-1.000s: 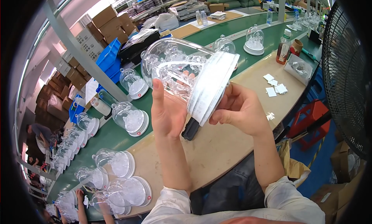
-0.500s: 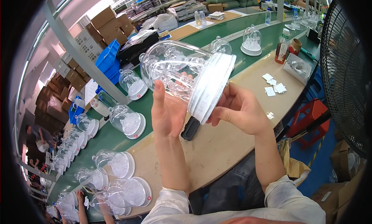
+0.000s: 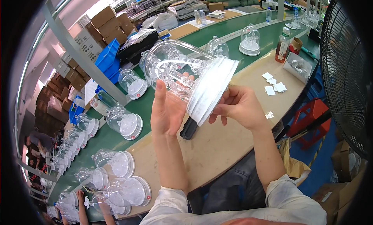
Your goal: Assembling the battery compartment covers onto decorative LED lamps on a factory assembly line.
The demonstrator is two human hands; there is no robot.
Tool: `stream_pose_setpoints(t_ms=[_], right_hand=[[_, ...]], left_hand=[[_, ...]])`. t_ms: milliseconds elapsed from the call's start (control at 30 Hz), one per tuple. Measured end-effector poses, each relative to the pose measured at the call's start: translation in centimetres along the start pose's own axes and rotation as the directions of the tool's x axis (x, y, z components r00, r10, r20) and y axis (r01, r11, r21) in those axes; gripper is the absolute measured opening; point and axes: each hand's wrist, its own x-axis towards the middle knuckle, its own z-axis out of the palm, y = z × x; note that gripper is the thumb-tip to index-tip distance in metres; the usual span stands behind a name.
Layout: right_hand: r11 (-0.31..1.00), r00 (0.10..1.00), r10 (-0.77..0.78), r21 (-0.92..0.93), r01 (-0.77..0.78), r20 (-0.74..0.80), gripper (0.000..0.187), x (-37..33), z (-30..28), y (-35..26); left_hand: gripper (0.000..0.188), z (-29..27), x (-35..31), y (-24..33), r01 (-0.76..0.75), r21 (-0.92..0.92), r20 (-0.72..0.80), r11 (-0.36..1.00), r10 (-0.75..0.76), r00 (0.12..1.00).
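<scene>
Tilted in front of me is a clear dome (image 3: 175, 50) with a white base (image 3: 215, 89) and clear figures inside. My left hand (image 3: 169, 110) supports the dome from below and behind, thumb up, some fingers showing through the clear wall. My right hand (image 3: 241, 108) has bent fingers and thumb closed at the base's lower right rim. Whether a small piece is also between those fingertips is hidden. Just under the base lies a black plastic object (image 3: 189, 128) on the brown tabletop (image 3: 217, 147).
More domes (image 3: 125, 122) stand along the left side and one (image 3: 249, 40) farther back. White square pieces (image 3: 275, 85) lie to the right, near a bottle (image 3: 282, 46) and a clear box (image 3: 297, 67). A black fan (image 3: 345, 77) stands at the right edge. Another person's arms (image 3: 82, 207) show lower left.
The held dome has tipped slightly, turning more of the white base's underside toward me. My right-hand fingers have shifted slightly at its rim.
</scene>
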Motion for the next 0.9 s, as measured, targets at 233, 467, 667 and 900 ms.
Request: stream_pose_setpoints(t_ms=[233, 467, 667, 900], right_hand=[[0.996, 0.995, -0.085, 0.029, 0.087, -0.044, 0.019, -0.1, 0.3, 0.7], [0.997, 0.995, -0.08, -0.006, 0.08, -0.063, 0.018, 0.2, 0.3, 1.5], [1.0, 0.996, -0.013, -0.017, 0.014, 0.087, 0.017, 1.4, -0.2, 3.1], [0.593, 0.92, 0.384, -0.783, -0.188, 0.071, 0.039, 1.4, -4.5, 7.9]], left_hand=[[0.106, 0.4, 0.3, -0.2, 0.05, 0.062, 0.093, 0.997, -0.055, 0.994], [0.106, 0.0, 0.3, -0.4, 0.035, 0.034, 0.037, 0.999, -0.037, 0.999], [0.079, -3.3, 0.8, 0.9, -0.171, 0.092, -0.025, 0.981, 0.174, 0.984], [0.113, -9.2, 3.3, 0.4, -0.273, 0.695, -0.326, 0.665, 0.63, 0.705]])
